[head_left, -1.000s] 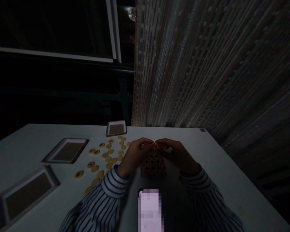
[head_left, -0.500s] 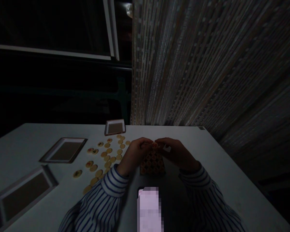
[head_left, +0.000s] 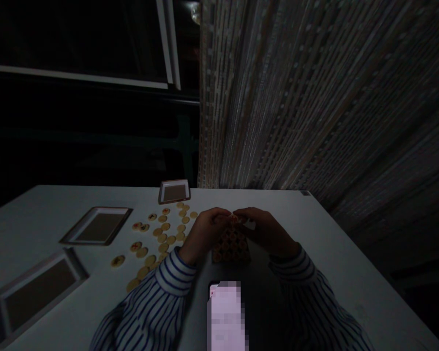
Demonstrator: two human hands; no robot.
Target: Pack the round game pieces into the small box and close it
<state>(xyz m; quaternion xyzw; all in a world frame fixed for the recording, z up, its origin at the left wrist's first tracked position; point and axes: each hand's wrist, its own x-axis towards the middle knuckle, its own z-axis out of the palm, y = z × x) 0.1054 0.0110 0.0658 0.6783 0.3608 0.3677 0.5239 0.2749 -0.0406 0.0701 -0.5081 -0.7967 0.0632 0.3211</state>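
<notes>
Round Chinese chess pieces stand in rows in a small dark box (head_left: 229, 261) in front of me. Over its far end my left hand (head_left: 208, 230) and my right hand (head_left: 269, 231) meet, fingers bent and tips pinched from both sides on one Chinese chess piece (head_left: 234, 219) with a red mark. The far part of the box is partly hidden under my fingers. To the left, loose Chinese chess pieces (head_left: 161, 238) lie scattered, some with red or dark characters showing and many plain side up.
Three shallow framed trays lie on the left: a near one (head_left: 36, 297), a middle one (head_left: 97, 225) and a far one (head_left: 174, 191). A lit phone (head_left: 227, 317) rests at the near side of the white table (head_left: 332, 273). Behind hangs a string curtain (head_left: 263, 97).
Both hands stay over the far end of the box with the Chinese chess piece. The right fingers have shifted slightly; little else differs.
</notes>
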